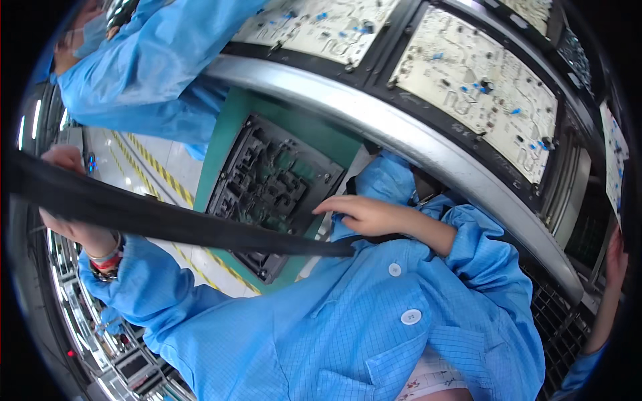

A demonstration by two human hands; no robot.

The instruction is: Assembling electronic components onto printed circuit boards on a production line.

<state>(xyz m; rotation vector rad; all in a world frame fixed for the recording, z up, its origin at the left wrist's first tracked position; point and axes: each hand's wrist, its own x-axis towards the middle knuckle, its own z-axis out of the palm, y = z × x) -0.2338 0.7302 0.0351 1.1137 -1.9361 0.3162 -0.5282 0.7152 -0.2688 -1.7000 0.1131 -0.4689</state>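
At the left, my left hand (90,234) is wrapped round one end of a long black panel (174,224), seen almost edge-on. The panel slants across in front of me, and its other end reaches my blue coat. My right hand (364,214) has its fingers stretched out, with nothing visible in them. Its fingertips are by the right edge of a black fixture tray (304,170) with many cut-out pockets; whether they touch it I cannot tell. That tray lies on a green surface (231,117), partly hidden behind the panel.
A metal conveyor rail (321,87) curves past the far side, with circuit boards (478,90) in black carriers beyond it. Another person's blue sleeve (147,73) reaches in at upper left. At far right, another person's hand (615,260) is at a board (612,157).
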